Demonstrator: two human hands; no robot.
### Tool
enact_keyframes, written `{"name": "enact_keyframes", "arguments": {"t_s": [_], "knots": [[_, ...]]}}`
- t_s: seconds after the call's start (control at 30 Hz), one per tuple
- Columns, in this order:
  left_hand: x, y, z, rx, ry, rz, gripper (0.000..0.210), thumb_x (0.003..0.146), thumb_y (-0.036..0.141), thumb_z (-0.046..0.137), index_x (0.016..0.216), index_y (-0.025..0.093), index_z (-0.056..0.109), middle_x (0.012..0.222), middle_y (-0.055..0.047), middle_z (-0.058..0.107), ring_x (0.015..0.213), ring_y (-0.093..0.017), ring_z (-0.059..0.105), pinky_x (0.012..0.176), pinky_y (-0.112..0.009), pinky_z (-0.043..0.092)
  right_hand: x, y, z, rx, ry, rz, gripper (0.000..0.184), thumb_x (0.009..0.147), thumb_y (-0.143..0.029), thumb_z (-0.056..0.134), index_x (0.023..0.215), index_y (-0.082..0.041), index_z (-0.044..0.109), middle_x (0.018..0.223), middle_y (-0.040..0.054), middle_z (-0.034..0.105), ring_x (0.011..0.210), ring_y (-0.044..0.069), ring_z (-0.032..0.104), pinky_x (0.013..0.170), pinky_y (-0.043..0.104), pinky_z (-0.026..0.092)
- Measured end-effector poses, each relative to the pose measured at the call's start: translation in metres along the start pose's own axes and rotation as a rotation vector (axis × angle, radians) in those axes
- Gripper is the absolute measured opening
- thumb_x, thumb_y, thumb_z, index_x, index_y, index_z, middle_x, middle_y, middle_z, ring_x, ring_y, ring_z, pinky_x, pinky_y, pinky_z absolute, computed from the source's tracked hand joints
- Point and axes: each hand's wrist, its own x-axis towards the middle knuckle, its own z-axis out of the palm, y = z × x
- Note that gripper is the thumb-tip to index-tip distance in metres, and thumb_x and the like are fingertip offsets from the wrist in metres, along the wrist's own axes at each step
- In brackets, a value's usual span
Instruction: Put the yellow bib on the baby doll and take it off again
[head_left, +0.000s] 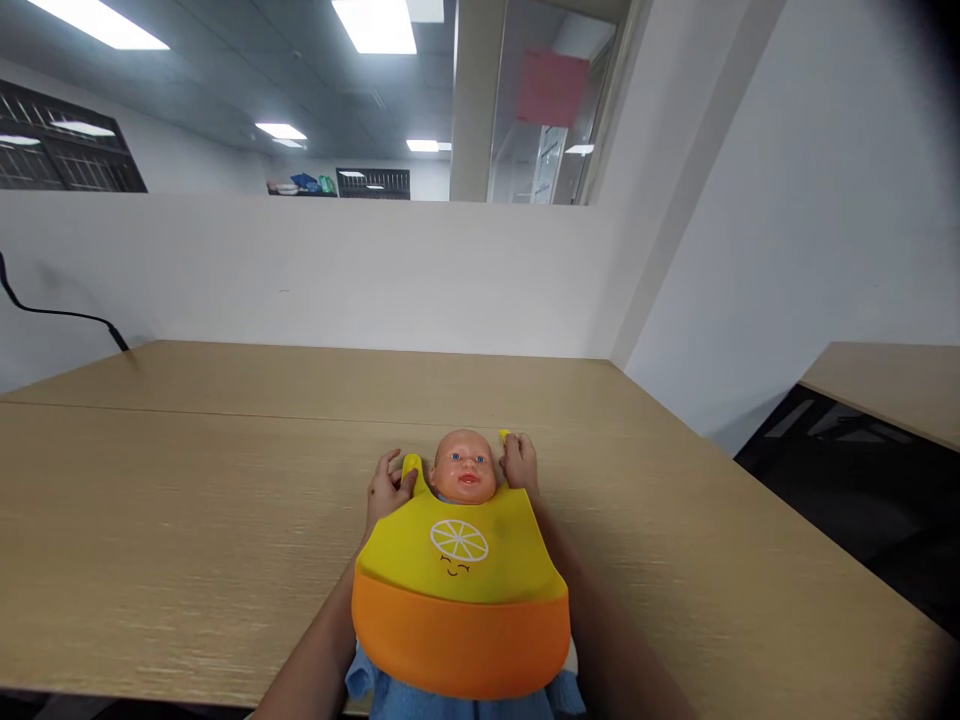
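Observation:
A baby doll in blue clothes lies on its back on the table, head toward the far side. A yellow bib with a white citrus slice and a smiling face covers its chest, and an orange catch pocket forms its lower part. Beside the doll's head on the left, my left hand has its thumb and fingers closed at one neck strap. My right hand is closed around the other strap, whose yellow tip sticks out above the fingers.
The wooden table runs back to a white wall with windows above it. A black cable hangs at the far left. On the right stands another table with a dark space beneath.

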Motion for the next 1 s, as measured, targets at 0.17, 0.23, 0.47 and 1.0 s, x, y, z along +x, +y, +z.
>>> {"name": "enact_keyframes", "arguments": {"t_s": [0.17, 0.23, 0.47, 1.0], "knots": [[-0.003, 0.009, -0.003, -0.079, 0.071, -0.034, 0.057, 0.052, 0.048, 0.083, 0.094, 0.014, 0.064, 0.066, -0.005, 0.070, 0.055, -0.016, 0.060, 0.053, -0.025, 0.041, 0.015, -0.006, -0.016, 0.288, 0.165, 0.217, 0.029, 0.072, -0.047, 0.055, 0.064, -0.023, 0.039, 0.051, -0.0088, 0.034, 0.042, 0.007, 0.031, 0.039, 0.022, 0.024], [-0.004, 0.013, -0.003, -0.186, 0.053, -0.086, 0.054, 0.049, 0.048, 0.085, 0.087, 0.014, 0.067, 0.071, -0.006, 0.072, 0.059, -0.017, 0.062, 0.056, -0.026, 0.043, 0.017, -0.017, -0.025, 0.379, 0.129, 0.250, 0.028, 0.071, -0.046, 0.057, 0.064, -0.022, 0.044, 0.052, -0.0076, 0.038, 0.041, 0.007, 0.034, 0.039, 0.022, 0.026], [-0.003, 0.011, -0.003, -0.455, -0.032, -0.212, 0.050, 0.041, 0.035, 0.091, 0.082, 0.013, 0.072, 0.076, -0.004, 0.074, 0.064, -0.014, 0.064, 0.063, -0.025, 0.048, 0.006, -0.086, -0.044, 0.273, -0.583, 0.036, 0.044, 0.061, -0.038, 0.079, 0.098, -0.017, 0.067, 0.088, 0.0039, 0.067, 0.080, 0.016, 0.061, 0.072, 0.027, 0.049], [-0.011, 0.007, -0.008, -0.764, -0.228, -0.193, 0.031, 0.047, 0.017, 0.086, 0.071, 0.017, 0.068, 0.070, 0.000, 0.071, 0.066, -0.013, 0.066, 0.070, -0.024, 0.049, -0.041, -0.168, 0.042, -0.774, -0.838, -0.498, 0.016, 0.080, -0.020, 0.062, 0.092, -0.026, 0.072, 0.093, 0.0025, 0.073, 0.090, 0.021, 0.065, 0.076, 0.028, 0.042]]}}
